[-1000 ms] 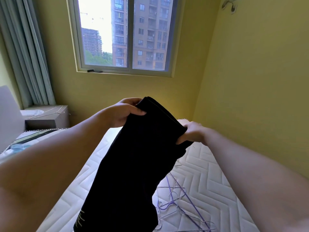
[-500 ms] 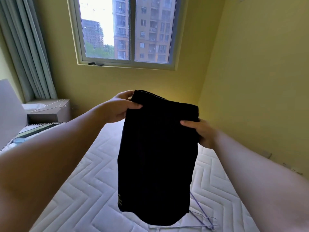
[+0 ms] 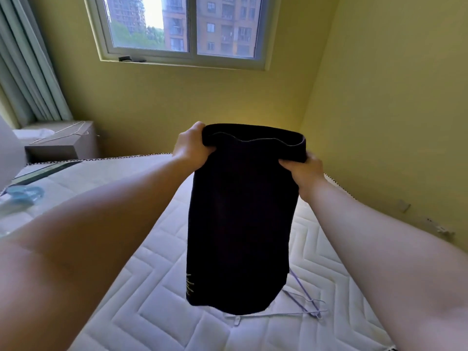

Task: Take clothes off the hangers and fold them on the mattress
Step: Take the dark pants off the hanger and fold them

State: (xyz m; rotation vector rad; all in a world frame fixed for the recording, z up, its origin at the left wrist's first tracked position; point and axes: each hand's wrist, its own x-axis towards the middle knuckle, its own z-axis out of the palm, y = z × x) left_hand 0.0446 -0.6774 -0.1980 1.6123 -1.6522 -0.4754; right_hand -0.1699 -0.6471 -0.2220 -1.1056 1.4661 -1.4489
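Left hand [image 3: 191,145] & right hand [image 3: 304,171] are gripping black garment [image 3: 240,219] by its top edge above mattress [image 3: 157,300], mid-fold; next prob. needs laying it flat.

Only one view here, from a camera worn on the person's head; it faces forward and down, out along both bare arms [image 3: 101,236] and over the mattress [image 3: 157,307] towards the far wall [image 3: 202,102] with the window [image 3: 182,29]; the lens is wide, so the arms swell at the lower corners and the walls lean; the left hand [image 3: 191,145] and right hand [image 3: 304,168] sit near mid-frame at arm's reach, close to the lens; the black garment [image 3: 240,224] they grip hangs between, hiding the middle of the mattress; a curtain [image 3: 30,72] edges the left side.
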